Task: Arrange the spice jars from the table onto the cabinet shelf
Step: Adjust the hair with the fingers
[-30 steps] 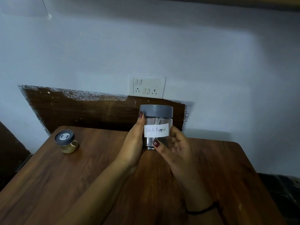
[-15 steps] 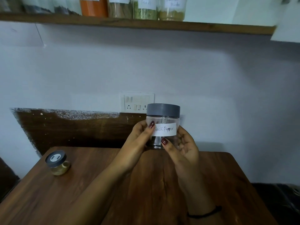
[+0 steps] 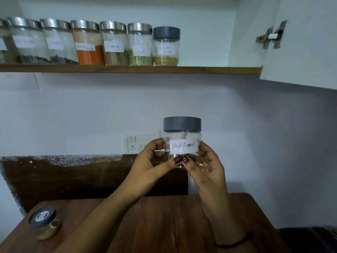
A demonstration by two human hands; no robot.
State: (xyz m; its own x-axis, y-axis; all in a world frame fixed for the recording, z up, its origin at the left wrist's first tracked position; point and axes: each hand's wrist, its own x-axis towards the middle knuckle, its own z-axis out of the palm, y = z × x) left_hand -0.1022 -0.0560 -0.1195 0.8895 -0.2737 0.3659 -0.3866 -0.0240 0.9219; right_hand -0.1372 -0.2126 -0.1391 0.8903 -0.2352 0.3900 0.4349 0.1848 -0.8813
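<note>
Left hand point(image 3: 155, 162), right hand point(image 3: 208, 162) grip Black Pepper jar point(image 3: 182, 146) midair, well below shelf point(image 3: 200, 70) edge.

Black Pepper jar point(image 3: 182, 141) upright | gripped by left hand point(image 3: 153, 161), right hand point(image 3: 206, 165) (thumbs touching) | above table point(image 3: 173, 225)

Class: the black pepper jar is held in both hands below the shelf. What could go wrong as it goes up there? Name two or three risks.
1. Both the left hand and right hand grip the black pepper jar low down, near its base; it might tip or slip while rising.
2. Set too close, it could knock the grey-lidded jar ending the row on the shelf.
3. The right hand might bump the open cabinet door.
</note>
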